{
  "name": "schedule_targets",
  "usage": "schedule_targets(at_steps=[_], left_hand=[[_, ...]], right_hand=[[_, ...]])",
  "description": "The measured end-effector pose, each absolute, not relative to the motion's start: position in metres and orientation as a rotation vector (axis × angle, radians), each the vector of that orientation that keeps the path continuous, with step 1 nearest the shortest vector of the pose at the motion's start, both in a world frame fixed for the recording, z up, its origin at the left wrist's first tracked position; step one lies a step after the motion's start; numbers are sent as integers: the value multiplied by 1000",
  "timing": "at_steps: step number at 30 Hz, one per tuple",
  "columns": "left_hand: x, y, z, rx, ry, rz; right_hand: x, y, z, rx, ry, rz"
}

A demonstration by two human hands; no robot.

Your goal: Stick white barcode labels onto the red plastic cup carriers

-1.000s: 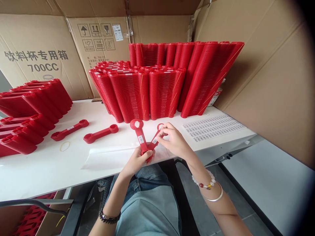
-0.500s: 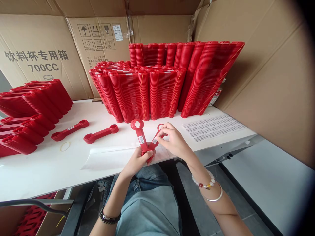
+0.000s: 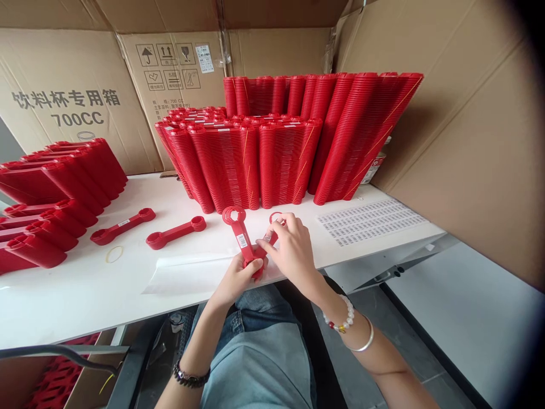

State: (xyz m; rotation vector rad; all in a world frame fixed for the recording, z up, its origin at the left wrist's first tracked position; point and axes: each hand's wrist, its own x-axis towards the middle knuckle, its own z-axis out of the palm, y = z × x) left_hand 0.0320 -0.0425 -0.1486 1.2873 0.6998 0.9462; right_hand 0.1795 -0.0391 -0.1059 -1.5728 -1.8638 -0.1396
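Note:
My left hand (image 3: 241, 272) is closed around the lower ends of two red plastic double-ring pieces, held in a V. The left piece (image 3: 237, 227) shows a stacked ring at its top and a white barcode label (image 3: 242, 241) on its flat bar. On the right piece (image 3: 271, 241), a small white label (image 3: 267, 237) is partly covered by the fingers of my right hand (image 3: 292, 250). Thumb and index finger of that hand are bent together on the bar around this label. Its upper ring shows just behind the fingers.
Tall stacks of red pieces (image 3: 230, 165) stand at the back, with more stacks (image 3: 72, 176) at left. Two single pieces (image 3: 175, 232) and a rubber band (image 3: 114, 254) lie on the white table (image 3: 97, 301). A barcode label sheet (image 3: 370, 220) lies at right. Cardboard (image 3: 426, 113) encloses the back.
My right hand has moved slightly left and down along the right piece, its thumb now nearer the left piece. The left hand keeps its hold, with the pieces shifted slightly.

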Motion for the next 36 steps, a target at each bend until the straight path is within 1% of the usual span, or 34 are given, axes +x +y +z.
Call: schedule_targets(at_steps=[4,11,14,21,24,27,36], left_hand=[[34,-41,-149,1264,681,990],[34,-41,-152,1237,656,1059],[33,-42,-153,1239,634,1053],[30,-43,-156,1271,586,1047],[29,-44,-157,1286,586,1036],[29,-44,-156,1295,597,1029],[30,-43,-156,1317,627,1016]], right_hand=[[173,-42,-109,-1610,-1821,-306],[172,-40,-111,-1625,-1808,-392],[178,-35,-109,-1636,-1791,-321],[190,-22,-114,-1432,-1730,106],[192,-20,-116,-1384,-1706,216],[193,-20,-114,-1391,-1684,208],[193,-19,-112,-1439,-1706,8]])
